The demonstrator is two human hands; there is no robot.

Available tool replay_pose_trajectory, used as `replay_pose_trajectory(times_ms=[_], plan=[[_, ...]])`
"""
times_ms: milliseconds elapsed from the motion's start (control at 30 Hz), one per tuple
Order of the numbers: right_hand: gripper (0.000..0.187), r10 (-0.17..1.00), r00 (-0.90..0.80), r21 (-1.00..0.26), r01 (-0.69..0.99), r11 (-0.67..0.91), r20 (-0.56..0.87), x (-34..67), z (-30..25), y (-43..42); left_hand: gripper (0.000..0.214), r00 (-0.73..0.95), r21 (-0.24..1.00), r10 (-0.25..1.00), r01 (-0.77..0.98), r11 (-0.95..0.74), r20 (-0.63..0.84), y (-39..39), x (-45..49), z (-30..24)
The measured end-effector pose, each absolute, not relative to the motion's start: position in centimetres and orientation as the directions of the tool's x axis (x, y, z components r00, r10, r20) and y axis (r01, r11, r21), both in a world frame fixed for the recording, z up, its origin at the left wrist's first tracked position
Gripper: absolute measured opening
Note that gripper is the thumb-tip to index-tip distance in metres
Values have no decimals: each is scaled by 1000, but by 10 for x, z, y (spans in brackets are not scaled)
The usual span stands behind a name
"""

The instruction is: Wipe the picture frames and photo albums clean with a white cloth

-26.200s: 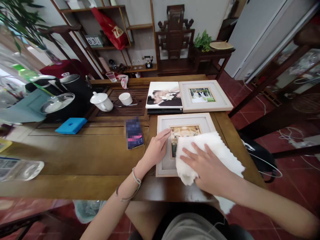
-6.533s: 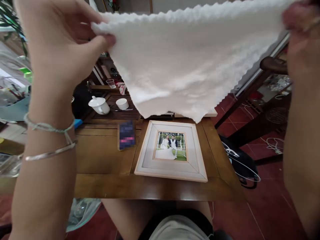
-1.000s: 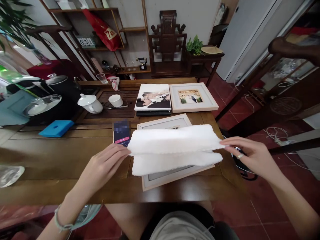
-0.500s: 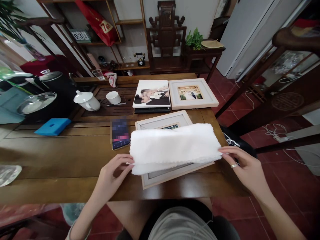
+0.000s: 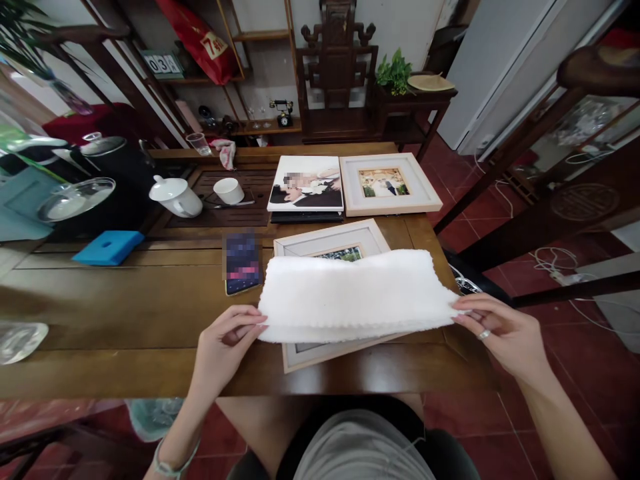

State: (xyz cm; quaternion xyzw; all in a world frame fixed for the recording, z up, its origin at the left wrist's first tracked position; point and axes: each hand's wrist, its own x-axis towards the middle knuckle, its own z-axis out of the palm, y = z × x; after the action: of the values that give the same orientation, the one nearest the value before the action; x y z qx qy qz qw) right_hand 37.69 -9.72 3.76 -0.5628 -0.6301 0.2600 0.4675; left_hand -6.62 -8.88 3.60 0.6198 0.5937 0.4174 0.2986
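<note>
A folded white cloth [image 5: 350, 293] with a fuzzy, scalloped edge is stretched between my hands. My left hand [image 5: 227, 343] pinches its left end between thumb and fingers. At the opposite end, my right hand [image 5: 505, 333], with a ring on one finger, pinches the cloth's corner. Beneath the cloth lies a light wooden picture frame [image 5: 320, 360], set at a slant on the wooden table [image 5: 150, 320]. The cloth hides most of this frame; part of its photo shows above the cloth's far edge.
A phone [image 5: 243, 263] lies left of the cloth. Behind are a white-edged photo panel [image 5: 306, 183] and another framed photo [image 5: 390, 185]. Further left stand a lidded white cup [image 5: 176, 197], a small white cup [image 5: 229, 191], a blue block [image 5: 107, 248] and a dark pot [image 5: 113, 163].
My right hand has moved slightly right, pulling the cloth's right corner outward. The cloth looks more taut and its near edge straighter. My left hand keeps its pinch.
</note>
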Motion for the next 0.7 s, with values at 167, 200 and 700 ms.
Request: replay_pose_trajectory(times_ms=[167, 200, 700], plan=[[16, 936, -14, -774, 557, 300, 352, 378, 39, -105, 13, 0, 799, 982, 581, -154, 189, -97, -66, 42], [16, 927, -11, -751, 584, 309, 374, 378, 40, -106, 11, -6, 770, 977, 617, -164, 213, -100, -66, 44], [30, 984, 178, -949, 303, -85, -31, 377, 44, -37, 35, 0, 686, 998, 726, -45, 65, -44, -55, 75]])
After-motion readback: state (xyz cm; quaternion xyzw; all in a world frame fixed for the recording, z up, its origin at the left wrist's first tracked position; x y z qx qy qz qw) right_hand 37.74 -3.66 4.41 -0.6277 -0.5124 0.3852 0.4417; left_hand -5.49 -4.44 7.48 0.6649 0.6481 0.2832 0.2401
